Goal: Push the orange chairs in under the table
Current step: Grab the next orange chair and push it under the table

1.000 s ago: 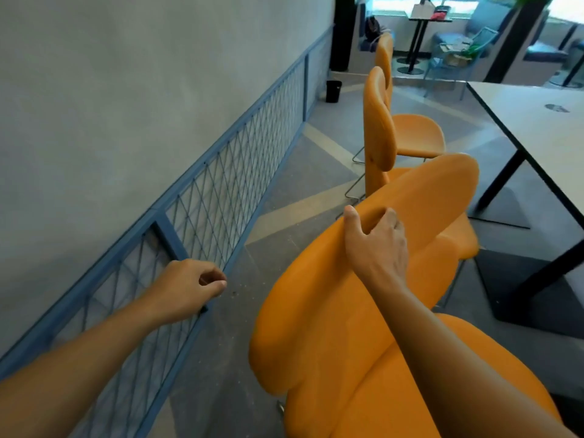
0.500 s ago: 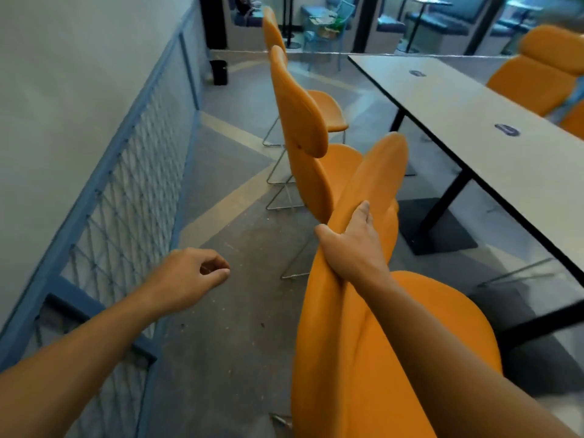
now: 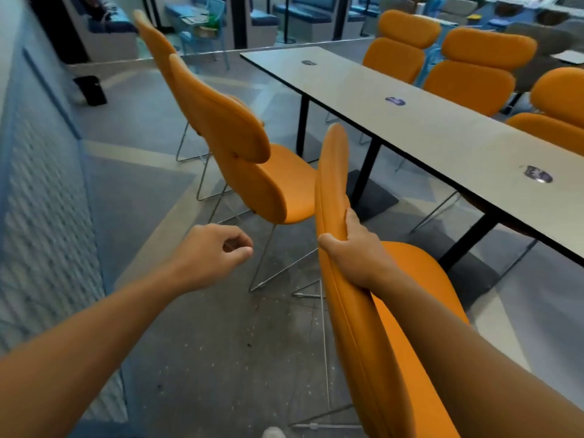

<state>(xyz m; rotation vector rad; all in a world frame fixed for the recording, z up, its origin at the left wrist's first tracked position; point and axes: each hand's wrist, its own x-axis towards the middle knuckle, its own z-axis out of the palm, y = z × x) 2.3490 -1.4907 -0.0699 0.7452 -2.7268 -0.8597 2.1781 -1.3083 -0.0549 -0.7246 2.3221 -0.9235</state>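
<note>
Right hand [image 3: 354, 248]: at 1 o'clock, close in, it grips the upper edge of the nearest orange chair [image 3: 363, 327], thumb on the back face and fingers wrapped over to the seat side.
Left hand [image 3: 211, 254]: at 11 o'clock, in the air, fingers loosely curled and holding nothing.
Nearest chair: edge-on to the view, its seat turned toward the table [image 3: 410, 128] at 2 o'clock. It is near the table's edge but not yet under it.
Step in hand: probably turning this first chair to face the table before the push.
Next move: likely a steady shove toward 2 o'clock. The wire legs must pass the black table leg [image 3: 366, 165], so the free hand could help steer.
Second chair [image 3: 240, 147]: at 12 o'clock, pulled out and well apart from the table.
Third chair [image 3: 148, 30]: further off at 11 o'clock, also out.
Change: since half a second ago the view has swung toward the table, showing more of its top and the chairs beyond [image 3: 474, 71]. The grip is unchanged.
</note>
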